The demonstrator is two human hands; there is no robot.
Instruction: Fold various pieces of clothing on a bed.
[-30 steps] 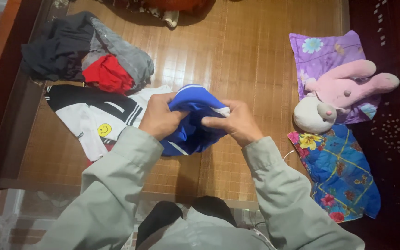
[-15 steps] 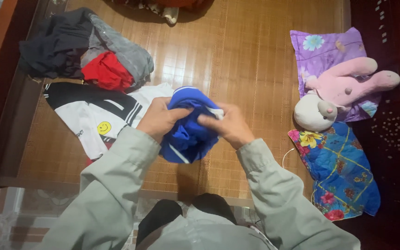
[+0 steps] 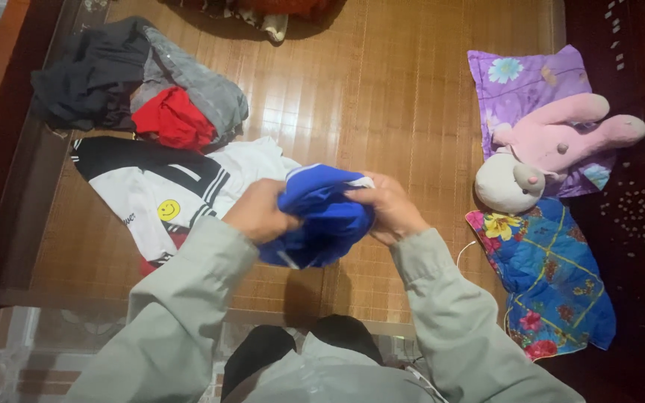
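A bunched blue garment with white trim hangs above a bamboo mat, held between both hands. My left hand grips its left side and my right hand grips its right side near the white edge. Both arms wear pale grey-green sleeves. Just to the left on the mat lies a white and black shirt with a yellow smiley patch.
A heap of dark, grey and red clothes sits at the mat's far left. To the right lie a purple flowered pillow, a pink and white plush rabbit and a blue flowered pillow. Dark wooden furniture borders the right side.
Both hands have kept their hold on the blue garment and drawn it slightly down and closer together, bunching it tighter. The other things have not moved.
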